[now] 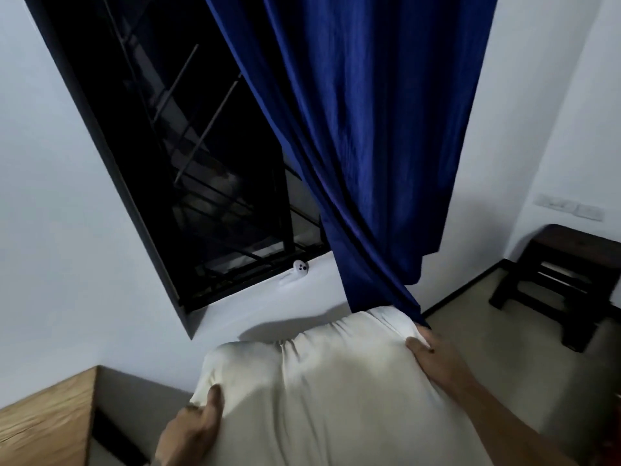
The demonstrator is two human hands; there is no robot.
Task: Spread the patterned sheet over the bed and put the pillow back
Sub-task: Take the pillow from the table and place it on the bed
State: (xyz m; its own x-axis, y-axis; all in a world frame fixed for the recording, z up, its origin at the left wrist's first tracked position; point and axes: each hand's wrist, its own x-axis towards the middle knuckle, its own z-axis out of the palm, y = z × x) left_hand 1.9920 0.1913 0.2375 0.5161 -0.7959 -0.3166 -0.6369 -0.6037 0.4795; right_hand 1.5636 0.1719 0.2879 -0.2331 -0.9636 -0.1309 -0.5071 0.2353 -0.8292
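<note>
pillow (pixel 319 391): up by the wall below the window (pixel 174 156), long axis left-to-right, right end higher
hands: left hand (pixel 191 432) and right hand (pixel 433 358) each clutch an end
nearby: curtain (pixel 369 129) touches right end, stool (pixel 564 274) beyond

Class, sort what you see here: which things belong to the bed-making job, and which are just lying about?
Part of the job: pillow, gripped by the left hand and the right hand. The patterned sheet is not in view.

Just lying about: blue curtain, small white object on the window sill, dark stool, wall switches.
</note>
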